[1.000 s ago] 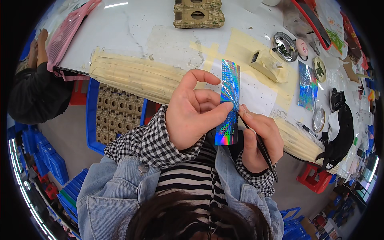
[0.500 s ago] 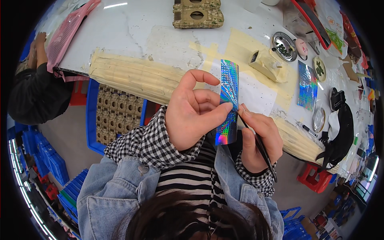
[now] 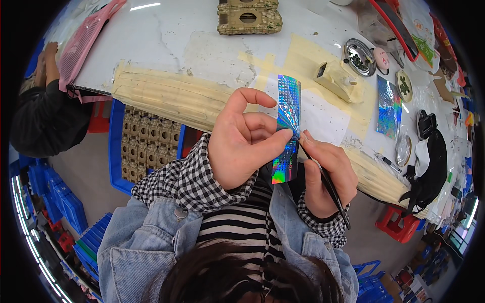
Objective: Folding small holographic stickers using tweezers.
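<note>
My left hand (image 3: 247,134) pinches a narrow shiny holographic sticker sheet (image 3: 288,103) by its left edge, thumb lying against it. The sheet stands lengthwise in front of my chest, with a grid of small marks, and it bends where the thumb presses. In my right hand (image 3: 328,174) is a pair of slim black tweezers (image 3: 331,188), held like a pen. Their tip reaches the sheet's right edge beside my left thumb. Whether a sticker sits at the tip is too small to tell.
A taped block (image 3: 337,81), a round metal dish (image 3: 359,58) with small dark pieces and another holographic sheet (image 3: 388,107) lie at right. Camouflage model tank parts (image 3: 249,21) stand at the far side; more fill a blue crate (image 3: 115,151). Another person's sleeve (image 3: 48,121) is at left.
The sheet has tilted very slightly, so its rainbow glints differ. Both hands stay almost in the same place, with the tweezers' tip still at the sheet's edge.
</note>
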The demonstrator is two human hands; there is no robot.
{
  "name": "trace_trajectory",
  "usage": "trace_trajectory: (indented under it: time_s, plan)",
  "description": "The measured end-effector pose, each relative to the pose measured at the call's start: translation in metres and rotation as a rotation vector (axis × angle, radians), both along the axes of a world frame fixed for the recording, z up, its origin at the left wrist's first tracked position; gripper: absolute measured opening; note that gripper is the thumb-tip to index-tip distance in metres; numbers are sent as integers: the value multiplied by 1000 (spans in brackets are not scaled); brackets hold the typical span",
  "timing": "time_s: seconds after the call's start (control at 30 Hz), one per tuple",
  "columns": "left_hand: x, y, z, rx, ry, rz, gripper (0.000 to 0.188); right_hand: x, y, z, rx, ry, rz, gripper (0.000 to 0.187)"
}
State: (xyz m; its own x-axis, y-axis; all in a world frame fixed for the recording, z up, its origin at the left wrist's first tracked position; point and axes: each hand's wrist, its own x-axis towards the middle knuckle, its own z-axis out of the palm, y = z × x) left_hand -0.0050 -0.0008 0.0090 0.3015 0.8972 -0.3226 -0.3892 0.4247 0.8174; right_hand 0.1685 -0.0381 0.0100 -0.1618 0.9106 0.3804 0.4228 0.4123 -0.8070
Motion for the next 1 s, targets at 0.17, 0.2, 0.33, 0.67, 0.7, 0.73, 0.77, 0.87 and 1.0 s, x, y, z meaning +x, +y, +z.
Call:
trace_trajectory:
  time_s: [0.17, 0.2, 0.33, 0.67, 0.7, 0.73, 0.77, 0.87, 1.0]
  plan:
    - [2, 1, 0, -29, -14, 23, 46, 0, -3, -7, 42, 104, -17, 26]
    - [2, 1, 0, -19, -1, 20, 46, 0, -3, -6, 70, 64, -11, 27]
    - [1, 3, -2, -12, 34, 9, 46, 0, -5, -1, 135, -71, 18, 32]
    - [1, 2, -1, -70, -24, 13, 45, -1, -5, -3, 102, -26, 40, 35]
    - [2, 3, -1, -70, -27, 14, 45, 0, -5, -4, 100, -19, 37, 35]
    - [2, 3, 0, -71, -30, 14, 45, 0, -4, -4, 96, -14, 39, 35]
    - [2, 3, 0, -71, -32, 15, 45, 0, -4, -5, 92, -9, 41, 35]
    - [1, 2, -4, -57, -26, 13, 44, 1, -5, -8, 79, 27, 41, 34]
    - [1, 5, 0, -57, -34, -27, 44, 5, -6, -9, 140, 49, -16, 27]
